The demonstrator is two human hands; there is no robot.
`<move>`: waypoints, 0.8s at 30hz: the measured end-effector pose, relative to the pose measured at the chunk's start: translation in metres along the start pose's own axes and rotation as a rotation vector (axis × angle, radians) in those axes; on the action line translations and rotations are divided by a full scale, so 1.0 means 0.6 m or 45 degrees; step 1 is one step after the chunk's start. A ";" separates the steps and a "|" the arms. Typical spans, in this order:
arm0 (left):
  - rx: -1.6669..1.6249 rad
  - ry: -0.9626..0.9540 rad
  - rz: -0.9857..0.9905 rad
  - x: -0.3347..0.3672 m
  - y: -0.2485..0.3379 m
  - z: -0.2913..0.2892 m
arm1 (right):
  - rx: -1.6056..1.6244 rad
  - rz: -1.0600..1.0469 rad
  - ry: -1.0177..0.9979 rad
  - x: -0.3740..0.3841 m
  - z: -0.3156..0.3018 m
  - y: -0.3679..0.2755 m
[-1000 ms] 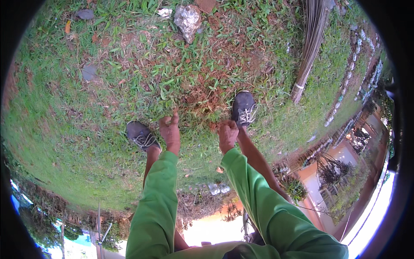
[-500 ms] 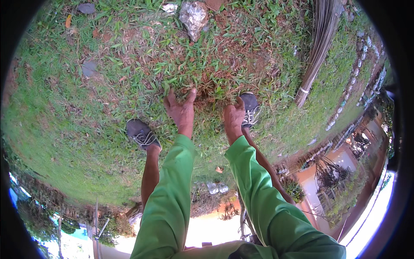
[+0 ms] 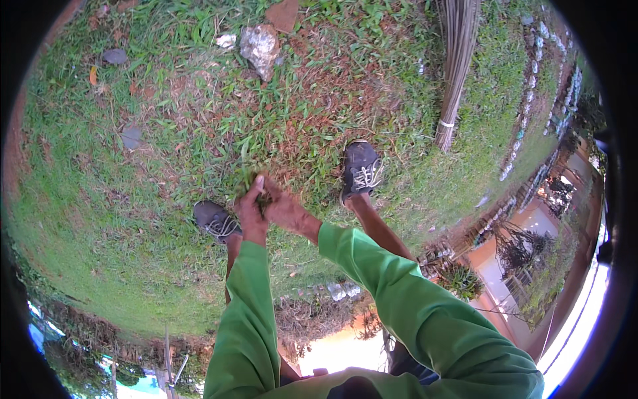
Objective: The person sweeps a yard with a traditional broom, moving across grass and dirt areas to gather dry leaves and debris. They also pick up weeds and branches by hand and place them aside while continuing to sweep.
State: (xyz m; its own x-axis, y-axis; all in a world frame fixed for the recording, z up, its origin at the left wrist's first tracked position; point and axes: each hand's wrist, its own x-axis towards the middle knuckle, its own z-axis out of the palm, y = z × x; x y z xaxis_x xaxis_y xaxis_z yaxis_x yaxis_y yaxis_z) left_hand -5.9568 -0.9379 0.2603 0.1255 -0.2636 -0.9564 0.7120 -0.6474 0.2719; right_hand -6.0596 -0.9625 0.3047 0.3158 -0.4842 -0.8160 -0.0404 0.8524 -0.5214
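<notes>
My two hands have come together low over the grass, between my feet. The left hand (image 3: 251, 214) has its thumb raised and its fingers curled, with a smeared green tuft of grass (image 3: 249, 178) at its fingertips. Reaching across from the right, my right hand (image 3: 290, 214) meets it, its fingers by the left thumb. Motion blurs the right fingers, and the left hand partly hides them. Beyond the hands is a patch of grass mixed with reddish-brown dry bits (image 3: 299, 149).
My dark laced shoes, left (image 3: 214, 218) and right (image 3: 361, 167), stand on either side. A bundled stick broom (image 3: 457, 73) lies at the far right. Ahead are a pale rock (image 3: 259, 50) and a reddish flat stone (image 3: 283, 14). A flat grey piece (image 3: 131, 137) lies left.
My right hand has swung left to meet the left hand, and both have drawn nearer to me. The view has shifted, so the broom and rock appear farther left.
</notes>
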 end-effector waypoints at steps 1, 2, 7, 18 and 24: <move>-0.063 -0.089 -0.024 -0.015 -0.003 -0.025 | -0.121 0.040 -0.031 -0.030 0.007 -0.032; -0.127 -0.187 -0.051 -0.021 -0.015 -0.051 | -0.246 0.077 -0.054 -0.058 0.009 -0.057; -0.300 -0.449 -0.443 -0.018 -0.055 -0.151 | -0.861 0.015 -0.515 -0.162 -0.064 -0.178; 0.789 -0.406 -0.491 -0.059 0.015 -0.004 | -1.409 -0.039 1.493 -0.103 -0.745 -0.144; 1.414 -0.528 0.272 0.012 -0.126 0.066 | -0.976 0.128 1.418 -0.031 -0.831 -0.127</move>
State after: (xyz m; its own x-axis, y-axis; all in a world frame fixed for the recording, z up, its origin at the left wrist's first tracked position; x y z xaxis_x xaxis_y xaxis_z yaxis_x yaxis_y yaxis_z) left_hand -6.0372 -0.9191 0.2371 -0.2081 -0.5187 -0.8292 -0.3046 -0.7713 0.5589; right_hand -6.5353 -1.1169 0.2350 -0.6332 -0.6400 -0.4354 -0.6466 0.7465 -0.1570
